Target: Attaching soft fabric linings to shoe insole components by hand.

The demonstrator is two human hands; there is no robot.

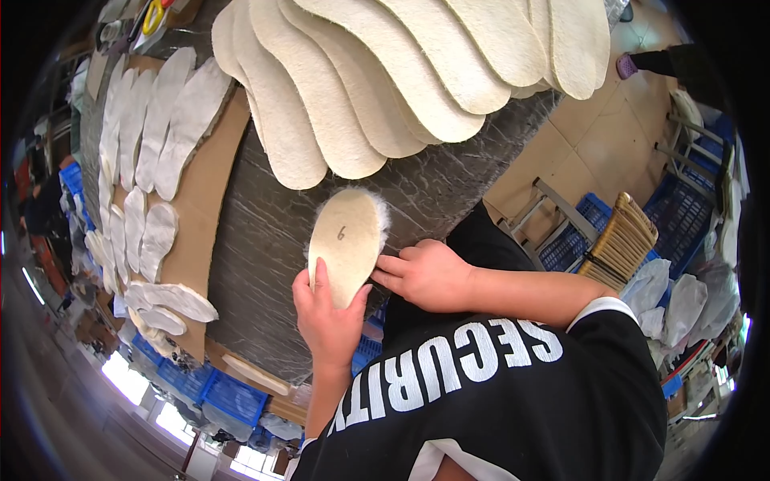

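Note:
My left hand (325, 317) grips the heel end of a cream insole (346, 232), its thumb and fingers at the two sides. White fluff sticks out around the insole's rounded upper end, and a small dark mark is on its flat face. My right hand (429, 276) is at the lower right edge of the same insole, fingertips pinched together on that edge. Just beyond lies a fanned row of larger cream felt insoles (377, 80), overlapping one another on the dark marbled table (265, 264).
On the left, brown cardboard (212, 192) bears several white fleecy insoles (180, 120). Yellow-handled scissors (152, 16) lie at the far left corner. Right of the table are a woven-seat stool (622, 240), blue crates (678, 216) and plastic bags (706, 305). Another person's leg (666, 62) shows at far right.

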